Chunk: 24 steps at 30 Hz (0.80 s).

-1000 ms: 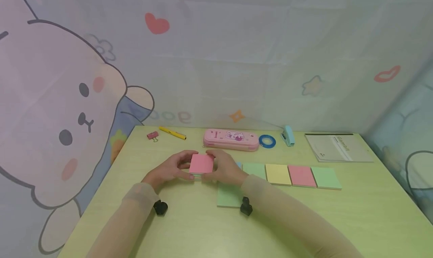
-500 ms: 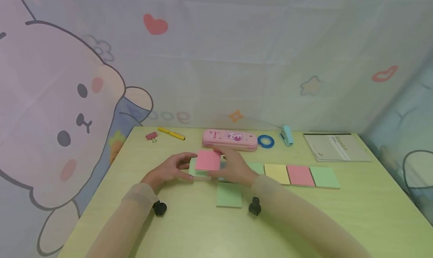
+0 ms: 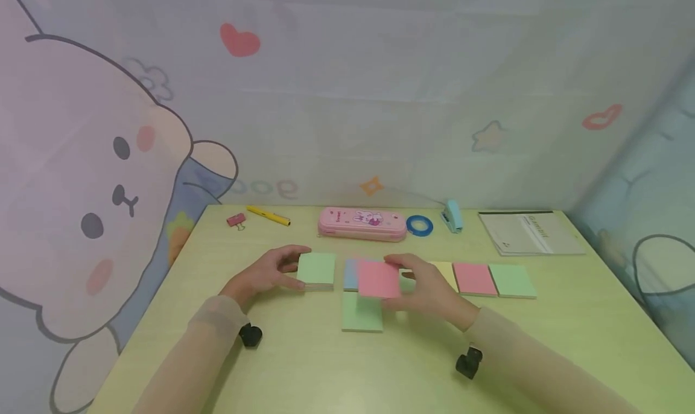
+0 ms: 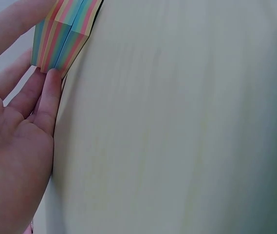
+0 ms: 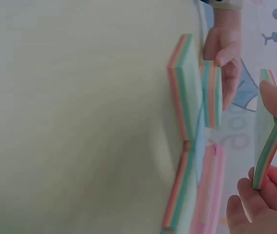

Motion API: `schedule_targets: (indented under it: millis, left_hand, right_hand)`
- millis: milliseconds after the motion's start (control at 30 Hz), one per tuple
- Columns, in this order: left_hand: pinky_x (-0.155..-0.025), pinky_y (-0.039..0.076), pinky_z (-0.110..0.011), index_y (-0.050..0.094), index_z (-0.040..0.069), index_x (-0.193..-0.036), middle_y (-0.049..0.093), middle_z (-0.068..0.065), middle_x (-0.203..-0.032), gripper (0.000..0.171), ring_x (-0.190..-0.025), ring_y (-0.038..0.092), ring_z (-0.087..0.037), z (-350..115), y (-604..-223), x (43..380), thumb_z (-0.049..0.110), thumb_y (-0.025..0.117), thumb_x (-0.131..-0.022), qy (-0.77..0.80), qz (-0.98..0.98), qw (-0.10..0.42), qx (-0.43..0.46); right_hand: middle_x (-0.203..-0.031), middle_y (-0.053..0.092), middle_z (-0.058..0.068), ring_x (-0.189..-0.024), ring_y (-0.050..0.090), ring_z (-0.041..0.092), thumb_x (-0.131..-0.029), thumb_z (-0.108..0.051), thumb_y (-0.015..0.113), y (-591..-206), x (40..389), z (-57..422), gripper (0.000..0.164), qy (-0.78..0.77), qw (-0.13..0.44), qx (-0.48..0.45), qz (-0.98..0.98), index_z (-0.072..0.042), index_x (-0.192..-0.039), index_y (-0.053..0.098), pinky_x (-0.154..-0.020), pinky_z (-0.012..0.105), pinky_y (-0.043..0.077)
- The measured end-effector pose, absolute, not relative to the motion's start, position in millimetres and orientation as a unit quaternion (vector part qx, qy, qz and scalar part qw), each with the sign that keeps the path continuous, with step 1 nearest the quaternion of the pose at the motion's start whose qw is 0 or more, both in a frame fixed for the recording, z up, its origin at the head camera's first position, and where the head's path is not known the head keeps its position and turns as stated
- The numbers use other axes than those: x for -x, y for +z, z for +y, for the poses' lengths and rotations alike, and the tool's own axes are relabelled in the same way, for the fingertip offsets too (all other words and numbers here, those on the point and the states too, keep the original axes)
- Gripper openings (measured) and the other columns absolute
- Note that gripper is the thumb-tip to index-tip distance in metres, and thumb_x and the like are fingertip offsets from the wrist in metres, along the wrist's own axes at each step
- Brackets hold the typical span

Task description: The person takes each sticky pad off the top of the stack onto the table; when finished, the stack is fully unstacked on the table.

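My left hand (image 3: 268, 272) grips a stack of sticky note pads (image 3: 317, 268), green on top, between thumb and fingers. Striped coloured edges of that stack (image 4: 63, 36) show in the left wrist view. My right hand (image 3: 431, 288) pinches a thin pink-topped sticky note pad (image 3: 378, 279) by its edges, lifted over the row. Under it lie a blue pad (image 3: 350, 275), partly covered, and a green pad (image 3: 361, 317) nearer the front. Rightward the row continues with a yellow pad (image 3: 447, 274), a pink pad (image 3: 475, 279) and a green pad (image 3: 513, 280).
Along the back lie a pink binder clip (image 3: 236, 219), a yellow pen (image 3: 268, 215), a pink pencil case (image 3: 362, 224), a blue tape roll (image 3: 420, 226), a light-blue stapler (image 3: 452, 216) and a notebook (image 3: 532, 233). A printed cloth (image 3: 347, 100) hangs behind the table.
My right hand has lifted the pink-topped pad off the stack and carried it right, over the blue pad. A green top now shows on the stack, where my left hand stays.
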<state>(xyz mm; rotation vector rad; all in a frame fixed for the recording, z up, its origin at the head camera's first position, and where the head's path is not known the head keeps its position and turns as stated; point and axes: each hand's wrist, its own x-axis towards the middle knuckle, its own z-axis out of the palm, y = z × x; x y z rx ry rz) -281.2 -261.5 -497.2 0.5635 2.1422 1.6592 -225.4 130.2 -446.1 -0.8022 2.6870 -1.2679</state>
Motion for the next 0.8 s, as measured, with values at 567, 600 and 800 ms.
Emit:
schedule_targets:
  millis: [567, 600, 800]
  left_hand:
    - [-0.104, 0.052, -0.03, 0.043, 0.0, -0.156, 0.048, -0.024, -0.155, 0.084, -0.139, 0.053, -0.042, -262, -497, 281, 0.001, 0.086, -0.084, 0.588, 0.763, 0.183, -0.197]
    - [-0.104, 0.052, -0.031, 0.043, 0.0, -0.156, 0.048, -0.024, -0.155, 0.084, -0.139, 0.052, -0.043, -261, -497, 280, 0.001, 0.086, -0.084, 0.588, 0.763, 0.183, -0.196]
    - [-0.108, 0.051, -0.037, 0.042, 0.0, -0.156, 0.047, -0.024, -0.156, 0.083, -0.142, 0.05, -0.045, -262, -497, 279, 0.002, 0.085, -0.085, 0.589, 0.762, 0.183, -0.196]
  right_hand:
    - [-0.14, 0.064, 0.011, -0.127, 0.061, 0.031, -0.075, -0.037, 0.096, -484, 183, 190, 0.084, -0.322, 0.035, 0.273, 0.906, -0.002, -0.142, 0.06, -0.109, 0.05, 0.049]
    - [-0.14, 0.064, 0.012, -0.128, 0.06, 0.033, -0.075, -0.037, 0.096, -485, 182, 190, 0.084, -0.312, 0.03, 0.279, 0.908, -0.001, -0.142, 0.06, -0.11, 0.052, 0.047]
    - [-0.141, 0.062, 0.014, -0.131, 0.057, 0.036, -0.077, -0.038, 0.095, -486, 178, 190, 0.084, -0.284, 0.018, 0.296, 0.912, 0.0, -0.142, 0.059, -0.112, 0.057, 0.044]
